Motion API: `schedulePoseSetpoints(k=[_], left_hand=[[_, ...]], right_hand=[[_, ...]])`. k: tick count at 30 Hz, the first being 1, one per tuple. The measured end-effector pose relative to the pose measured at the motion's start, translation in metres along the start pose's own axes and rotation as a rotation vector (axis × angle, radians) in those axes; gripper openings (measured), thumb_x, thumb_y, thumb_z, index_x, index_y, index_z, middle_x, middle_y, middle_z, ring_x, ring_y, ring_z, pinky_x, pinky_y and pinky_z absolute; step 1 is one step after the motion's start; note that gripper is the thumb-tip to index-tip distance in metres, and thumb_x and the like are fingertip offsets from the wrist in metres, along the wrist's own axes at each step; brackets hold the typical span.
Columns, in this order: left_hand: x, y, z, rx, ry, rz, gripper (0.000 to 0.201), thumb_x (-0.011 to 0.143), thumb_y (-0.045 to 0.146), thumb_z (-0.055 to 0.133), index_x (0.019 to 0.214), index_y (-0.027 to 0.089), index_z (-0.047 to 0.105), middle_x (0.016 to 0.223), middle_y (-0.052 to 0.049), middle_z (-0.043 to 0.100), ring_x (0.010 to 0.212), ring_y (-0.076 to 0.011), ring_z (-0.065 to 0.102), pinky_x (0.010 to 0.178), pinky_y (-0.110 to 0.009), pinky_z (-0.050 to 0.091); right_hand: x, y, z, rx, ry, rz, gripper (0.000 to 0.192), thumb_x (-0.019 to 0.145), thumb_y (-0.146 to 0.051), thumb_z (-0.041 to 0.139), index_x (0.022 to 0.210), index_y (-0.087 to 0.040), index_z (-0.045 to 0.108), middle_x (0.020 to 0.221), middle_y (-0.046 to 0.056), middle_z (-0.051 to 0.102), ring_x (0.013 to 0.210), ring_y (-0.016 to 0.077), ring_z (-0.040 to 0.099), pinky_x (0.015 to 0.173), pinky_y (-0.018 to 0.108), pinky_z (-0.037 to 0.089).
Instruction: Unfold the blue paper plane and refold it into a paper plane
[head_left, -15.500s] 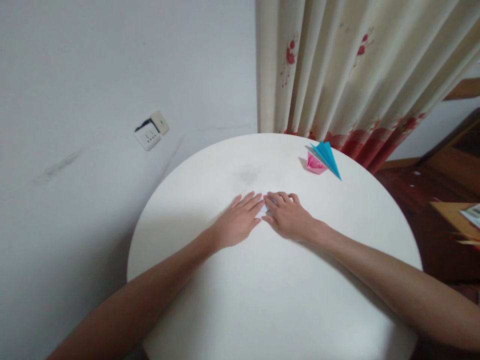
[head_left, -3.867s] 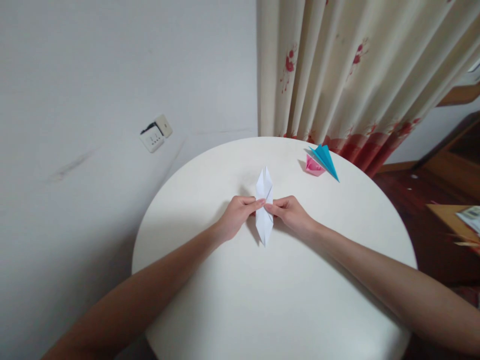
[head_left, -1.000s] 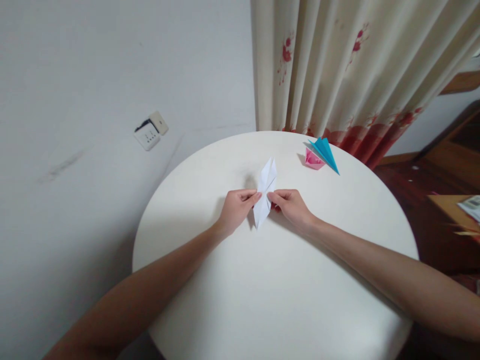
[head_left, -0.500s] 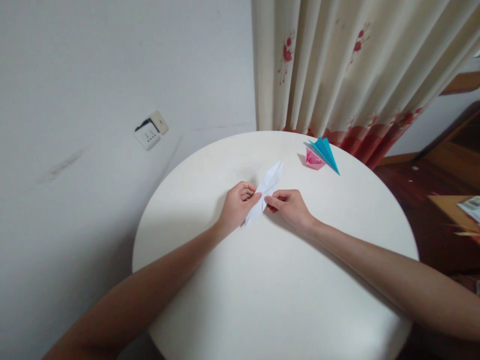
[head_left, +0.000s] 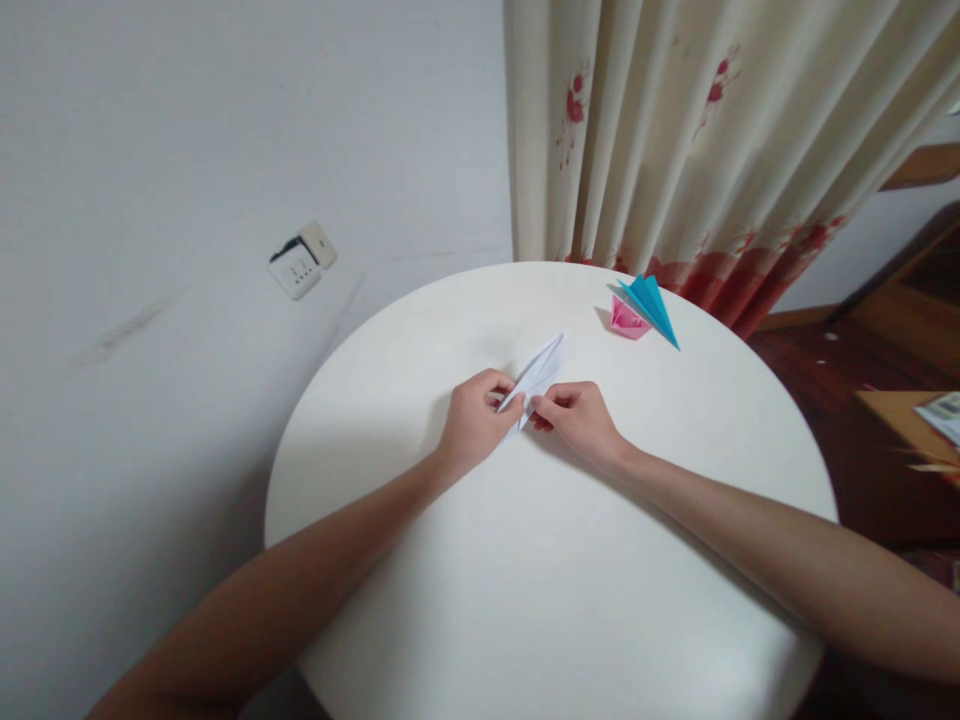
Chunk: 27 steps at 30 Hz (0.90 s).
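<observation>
While the fingertips of both hands are meeting at the middle of a round white table [head_left: 540, 600], they are pinching a folded white paper piece [head_left: 540, 368] between them. The left hand [head_left: 474, 420] is curling its fingers and thumb closed on the near, lower end of the paper; the right hand [head_left: 579, 418] is gripping the same end from the other side, thumb against forefinger. The paper is narrow and pointed, slanting up and away toward the right, its far tip lifting clear of the tabletop.

Judging from this, an origami fold is being worked, with the long flaps being brought together or narrowed. The next move likely calls for lining the edges up and pressing a sharp crease while one hand is steadying the piece.

Farther out, near the table's far right edge, a pink folded paper shape [head_left: 624, 320] and a blue pointed one [head_left: 652, 306] are lying touching each other, well apart from the hands. Beyond them a cream curtain with red flowers [head_left: 675, 140] is hanging. A wall socket [head_left: 301, 262] is sitting on the pale wall to the left. No readable writing or brand is showing anywhere.
</observation>
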<state>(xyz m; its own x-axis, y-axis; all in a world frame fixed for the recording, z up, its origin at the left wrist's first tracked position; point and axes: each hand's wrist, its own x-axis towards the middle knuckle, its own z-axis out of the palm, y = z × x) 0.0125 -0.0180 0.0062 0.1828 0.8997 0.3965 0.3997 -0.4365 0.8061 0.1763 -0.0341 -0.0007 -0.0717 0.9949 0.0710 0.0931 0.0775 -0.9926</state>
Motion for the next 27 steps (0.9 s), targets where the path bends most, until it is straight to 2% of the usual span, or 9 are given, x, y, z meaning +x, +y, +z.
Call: schedulePoseSetpoints(k=[4,9,13,16,19,22,27], left_hand=[[-0.0025,0.0039,0.0014,0.091,0.003,0.077,0.001,0.079,0.018,0.061,0.079,0.019,0.062,0.082,-0.002,0.065,0.076,-0.0146,0.061,0.067,-0.023,0.05],[-0.0028,0.0045,0.0002,0.151,-0.031,0.115,0.006,0.081,0.017,0.06,0.086,0.02,0.063,0.088,-0.002,0.066,0.081,-0.016,0.063,0.071,-0.024,0.051],[-0.002,0.0034,-0.0003,0.079,-0.03,0.057,0.001,0.08,0.018,0.061,0.081,0.019,0.062,0.086,-0.003,0.067,0.079,-0.0161,0.063,0.072,-0.025,0.051],[-0.0016,0.0018,-0.0002,-0.006,-0.026,0.008,0.008,0.079,0.019,0.062,0.073,0.019,0.058,0.086,-0.003,0.068,0.076,-0.0156,0.064,0.07,-0.025,0.051],[-0.0014,0.0016,-0.0009,-0.014,-0.029,0.0,0.005,0.08,0.019,0.062,0.076,0.019,0.06,0.083,-0.002,0.068,0.075,-0.0156,0.064,0.071,-0.025,0.051],[-0.0015,0.0038,-0.0024,0.029,-0.03,0.035,0.003,0.082,0.02,0.061,0.08,0.019,0.063,0.081,-0.002,0.066,0.075,-0.0158,0.063,0.072,-0.026,0.051],[-0.0027,0.0072,-0.0053,0.157,-0.042,0.133,0.004,0.081,0.018,0.062,0.078,0.02,0.062,0.088,-0.004,0.066,0.08,-0.0166,0.062,0.074,-0.026,0.051]], right_hand=[[-0.0012,-0.0001,0.0023,0.024,0.026,0.017,0.022,0.071,-0.025,0.062,0.051,-0.016,0.061,0.051,0.002,0.061,0.049,0.0119,0.051,0.048,0.023,0.036],[-0.0003,0.0005,0.0033,0.051,0.018,0.013,0.023,0.072,-0.027,0.063,0.052,-0.017,0.061,0.053,0.002,0.062,0.051,0.0122,0.052,0.051,0.024,0.038],[-0.0002,0.0033,0.0032,0.036,-0.018,-0.037,0.026,0.076,-0.033,0.064,0.056,-0.017,0.062,0.056,0.002,0.063,0.052,0.0128,0.053,0.052,0.025,0.039],[-0.0012,0.0048,0.0028,-0.008,-0.043,-0.074,0.029,0.079,-0.037,0.064,0.059,-0.016,0.064,0.058,0.003,0.064,0.053,0.0131,0.053,0.052,0.025,0.038],[-0.0019,0.0048,0.0024,-0.048,-0.051,-0.096,0.031,0.08,-0.039,0.064,0.06,-0.016,0.065,0.058,0.003,0.064,0.054,0.013,0.053,0.051,0.024,0.037],[-0.0012,0.0043,0.0022,-0.051,-0.026,-0.082,0.029,0.079,-0.036,0.064,0.059,-0.016,0.065,0.057,0.003,0.064,0.053,0.0131,0.054,0.051,0.024,0.038],[0.0,0.0041,0.0022,-0.016,-0.031,-0.064,0.03,0.077,-0.036,0.066,0.055,-0.016,0.062,0.054,0.002,0.061,0.05,0.0122,0.051,0.05,0.024,0.035]])
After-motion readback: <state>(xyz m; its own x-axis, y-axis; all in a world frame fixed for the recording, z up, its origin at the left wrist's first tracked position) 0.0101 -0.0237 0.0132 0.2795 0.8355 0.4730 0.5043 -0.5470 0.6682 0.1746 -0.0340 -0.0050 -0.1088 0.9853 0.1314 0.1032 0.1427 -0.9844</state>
